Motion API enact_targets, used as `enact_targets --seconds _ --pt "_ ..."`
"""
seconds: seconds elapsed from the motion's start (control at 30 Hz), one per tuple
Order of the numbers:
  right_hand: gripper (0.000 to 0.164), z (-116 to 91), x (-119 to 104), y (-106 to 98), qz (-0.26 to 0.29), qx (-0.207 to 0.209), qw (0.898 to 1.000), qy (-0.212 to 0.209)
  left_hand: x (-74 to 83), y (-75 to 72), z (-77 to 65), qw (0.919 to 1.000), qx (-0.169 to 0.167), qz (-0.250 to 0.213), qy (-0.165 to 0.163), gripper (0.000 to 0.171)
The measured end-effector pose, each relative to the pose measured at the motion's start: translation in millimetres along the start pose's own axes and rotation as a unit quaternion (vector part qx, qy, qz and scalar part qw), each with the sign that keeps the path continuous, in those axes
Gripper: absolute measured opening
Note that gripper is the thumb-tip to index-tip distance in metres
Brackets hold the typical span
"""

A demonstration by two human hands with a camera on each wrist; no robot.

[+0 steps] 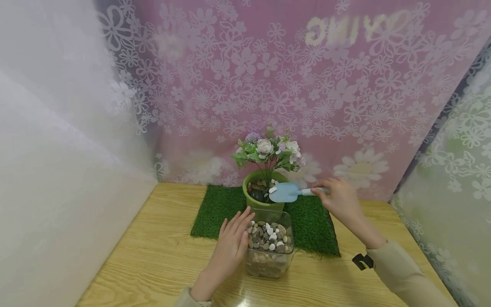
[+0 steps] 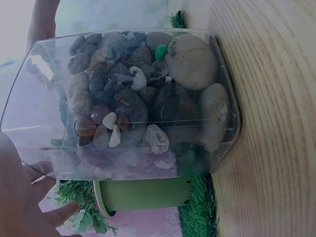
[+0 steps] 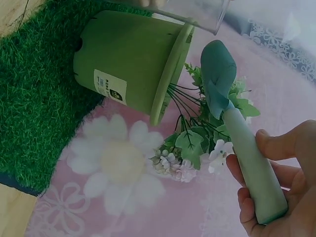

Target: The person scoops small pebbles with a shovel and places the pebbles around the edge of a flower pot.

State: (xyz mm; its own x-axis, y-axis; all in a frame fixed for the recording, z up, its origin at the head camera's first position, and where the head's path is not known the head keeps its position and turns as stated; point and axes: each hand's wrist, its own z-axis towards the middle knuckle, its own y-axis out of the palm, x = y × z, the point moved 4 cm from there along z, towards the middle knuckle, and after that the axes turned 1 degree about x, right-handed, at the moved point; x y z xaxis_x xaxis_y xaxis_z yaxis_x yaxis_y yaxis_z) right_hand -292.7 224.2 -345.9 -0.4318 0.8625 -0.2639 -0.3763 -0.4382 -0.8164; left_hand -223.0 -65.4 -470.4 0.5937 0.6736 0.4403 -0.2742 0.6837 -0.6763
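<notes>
In the head view my right hand (image 1: 339, 200) grips the pale handle of a small blue garden trowel (image 1: 284, 192). Its blade is over the rim of a green flowerpot (image 1: 264, 206), with a white pebble (image 1: 272, 190) at the tip. Stones and artificial flowers (image 1: 264, 147) fill the pot. My left hand (image 1: 230, 243) rests with extended fingers against the left side of a clear container (image 1: 268, 266) of mixed pebbles (image 1: 268, 236). In the right wrist view, fingers and thumb wrap the trowel handle (image 3: 254, 168). Larger stones (image 2: 190, 61) lie low in the container in the left wrist view.
The pot stands on a green artificial grass mat (image 1: 312, 230) upon a wooden table (image 1: 153, 251). Behind hangs a pink flowered curtain (image 1: 230, 98). A pale curtain (image 1: 69, 149) hangs at left and another patterned one (image 1: 456, 170) at right. The container stands just in front of the pot.
</notes>
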Motion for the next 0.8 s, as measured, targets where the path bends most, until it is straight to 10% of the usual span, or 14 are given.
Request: enact_targets --seconds 0.8 --pt "0.013 29 -21 5 -0.087 -0.023 0.994 -0.065 -2.1 0.4 0.2 0.9999 -0.011 -0.006 -0.007 0.053"
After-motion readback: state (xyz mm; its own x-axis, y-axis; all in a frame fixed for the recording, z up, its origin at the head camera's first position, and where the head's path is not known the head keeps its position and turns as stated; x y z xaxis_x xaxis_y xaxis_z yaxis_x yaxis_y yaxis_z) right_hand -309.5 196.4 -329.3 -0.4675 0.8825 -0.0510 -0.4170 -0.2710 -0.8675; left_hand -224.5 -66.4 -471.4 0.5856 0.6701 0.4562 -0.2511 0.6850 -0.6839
